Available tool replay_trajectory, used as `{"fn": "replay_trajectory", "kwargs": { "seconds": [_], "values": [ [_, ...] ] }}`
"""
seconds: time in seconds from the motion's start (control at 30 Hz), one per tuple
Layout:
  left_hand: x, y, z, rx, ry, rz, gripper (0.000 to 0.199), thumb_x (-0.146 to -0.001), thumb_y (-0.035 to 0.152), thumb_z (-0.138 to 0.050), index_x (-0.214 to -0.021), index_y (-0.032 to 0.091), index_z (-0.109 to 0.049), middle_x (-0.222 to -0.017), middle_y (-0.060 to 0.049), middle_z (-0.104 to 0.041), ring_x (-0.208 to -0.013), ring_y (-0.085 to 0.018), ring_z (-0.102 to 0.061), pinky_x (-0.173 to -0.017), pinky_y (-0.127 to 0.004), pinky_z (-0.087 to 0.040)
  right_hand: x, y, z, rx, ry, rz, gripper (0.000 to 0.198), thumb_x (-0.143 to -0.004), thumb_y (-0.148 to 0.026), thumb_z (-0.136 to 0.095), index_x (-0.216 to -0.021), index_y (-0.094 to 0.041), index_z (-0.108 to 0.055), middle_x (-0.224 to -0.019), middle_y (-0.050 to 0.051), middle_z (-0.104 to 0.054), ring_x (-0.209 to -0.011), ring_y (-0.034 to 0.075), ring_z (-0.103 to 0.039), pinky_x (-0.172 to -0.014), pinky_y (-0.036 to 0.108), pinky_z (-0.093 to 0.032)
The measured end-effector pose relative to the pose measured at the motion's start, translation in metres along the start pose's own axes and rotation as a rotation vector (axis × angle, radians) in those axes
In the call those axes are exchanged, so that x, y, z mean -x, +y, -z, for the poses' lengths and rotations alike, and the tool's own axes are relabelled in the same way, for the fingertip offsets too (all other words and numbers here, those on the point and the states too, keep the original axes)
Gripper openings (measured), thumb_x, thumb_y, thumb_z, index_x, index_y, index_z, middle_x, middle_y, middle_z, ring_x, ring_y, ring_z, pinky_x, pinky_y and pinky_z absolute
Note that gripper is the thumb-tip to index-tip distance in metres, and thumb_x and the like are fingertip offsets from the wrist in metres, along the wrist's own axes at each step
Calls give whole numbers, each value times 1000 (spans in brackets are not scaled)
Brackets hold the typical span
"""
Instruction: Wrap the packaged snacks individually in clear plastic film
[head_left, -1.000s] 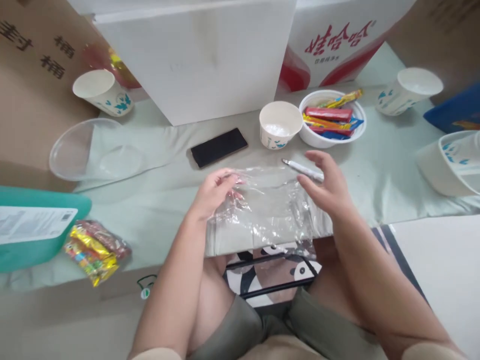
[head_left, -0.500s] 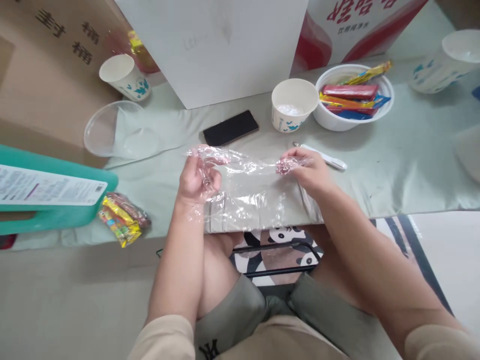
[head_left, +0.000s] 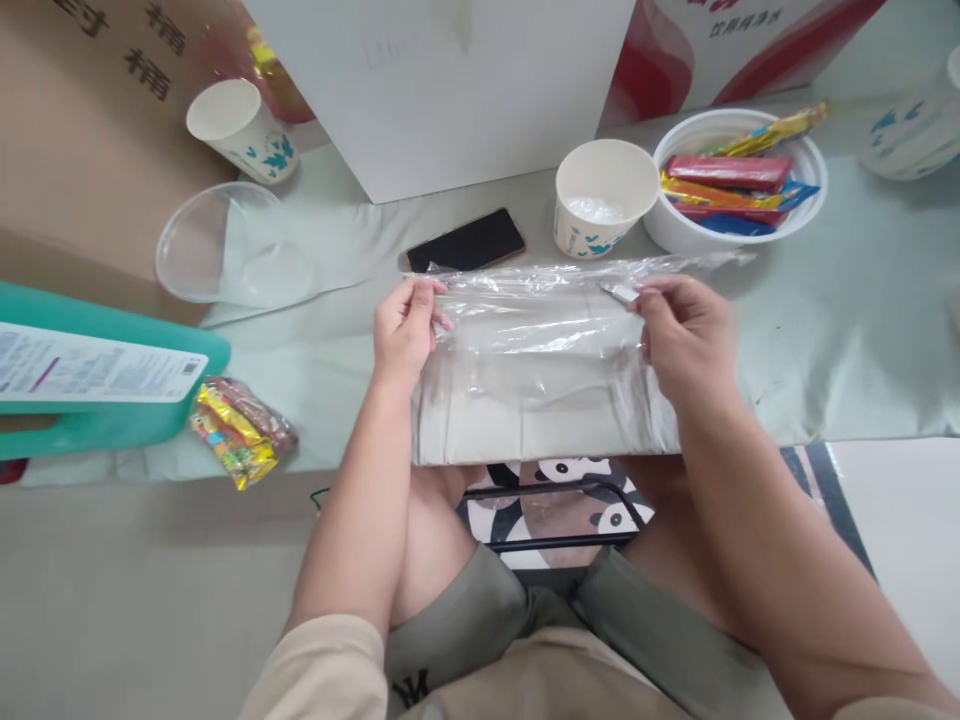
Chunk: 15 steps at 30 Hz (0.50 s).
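A clear, crinkled plastic sheet (head_left: 525, 330), perhaps a bag, stretches flat between my hands over the table's front edge. My left hand (head_left: 405, 330) pinches its left side with thumb and fingers closed. On the other side, my right hand (head_left: 686, 335) is closed on the film, its edges slightly blurred. Beside the right fingertips shows the metal tip of a slim white tool (head_left: 621, 292); the rest of it is hidden by the hand. A black phone (head_left: 469, 240) lies just behind the film, its lower edge close to the plastic.
A paper cup (head_left: 604, 200) holding clear plastic stands beside a white tub (head_left: 742, 235) of wrapped snacks. A clear lid (head_left: 225, 245), another paper cup (head_left: 244, 130) and a green jug (head_left: 112, 370) are leftward. Snack packets (head_left: 244, 430) lie near the front edge. A white box (head_left: 450, 100) stands behind.
The film was bunched up around my fingers and is now spread wide and flat. My right hand has moved right, covering most of the white tool; my left hand has turned and shifted slightly forward.
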<state>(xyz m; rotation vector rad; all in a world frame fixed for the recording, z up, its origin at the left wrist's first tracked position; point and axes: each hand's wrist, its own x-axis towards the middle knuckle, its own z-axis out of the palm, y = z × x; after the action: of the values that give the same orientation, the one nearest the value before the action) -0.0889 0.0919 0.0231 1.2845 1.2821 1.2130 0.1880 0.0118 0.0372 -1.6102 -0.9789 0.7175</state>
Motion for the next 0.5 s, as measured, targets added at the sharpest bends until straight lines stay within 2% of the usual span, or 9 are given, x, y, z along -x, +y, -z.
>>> {"fn": "replay_trajectory", "kwargs": {
  "seconds": [0.1,0.17,0.2,0.27,0.33,0.4,0.5],
  "values": [
    [2,1,4,46,-41,-43,32,-80,51,-76,-89,21,-68,-71,0,-68,-58,-10,-63,-50,-19,-46,-2,0,6,31,-8,36,14,-85,-34,-65,-77,-22,-66,-65,-2,-61,-40,7,-39,-38,25,-29],
    [3,4,6,121,-139,9,40,-71,44,-84,-100,24,-66,-91,-3,-73,-75,-13,-69,-59,-20,-52,-2,1,9,39,-59,4,12,-83,-31,-65,-75,-23,-66,-59,-3,-56,-40,8,-38,-39,25,-27],
    [4,5,6,149,-191,58,44,-68,42,-86,-103,24,-66,-96,-4,-73,-76,-13,-70,-58,-20,-52,-1,2,10,47,-82,-20,10,-82,-30,-65,-76,-23,-67,-58,-4,-55,-40,8,-38,-39,25,-26],
    [6,9,5,170,-223,152,40,-69,44,-86,-95,23,-66,-85,-2,-71,-60,-10,-64,-46,-19,-44,1,1,11,77,-114,-67,7,-80,-29,-66,-78,-23,-69,-58,-4,-56,-41,9,-38,-39,25,-25],
    [6,10,2,167,-145,196,34,-75,49,-81,-78,20,-63,-63,2,-60,-42,-5,-47,-36,-19,-29,3,-1,13,122,-131,-100,10,-79,-32,-67,-76,-22,-69,-57,-3,-55,-41,9,-38,-39,26,-24],
    [4,10,0,169,-22,196,39,-80,52,-77,-68,20,-59,-51,6,-46,-36,-4,-33,-33,-20,-19,5,-3,14,158,-140,-124,16,-81,-36,-67,-75,-22,-69,-53,-4,-52,-41,10,-38,-39,26,-24],
    [0,11,0,206,116,164,42,-84,54,-74,-66,20,-57,-47,8,-38,-35,-4,-29,-34,-20,-19,6,-3,16,176,-155,-99,23,-87,-42,-61,-79,-22,-69,-50,-5,-47,-41,10,-37,-39,25,-24]
  ]
}}
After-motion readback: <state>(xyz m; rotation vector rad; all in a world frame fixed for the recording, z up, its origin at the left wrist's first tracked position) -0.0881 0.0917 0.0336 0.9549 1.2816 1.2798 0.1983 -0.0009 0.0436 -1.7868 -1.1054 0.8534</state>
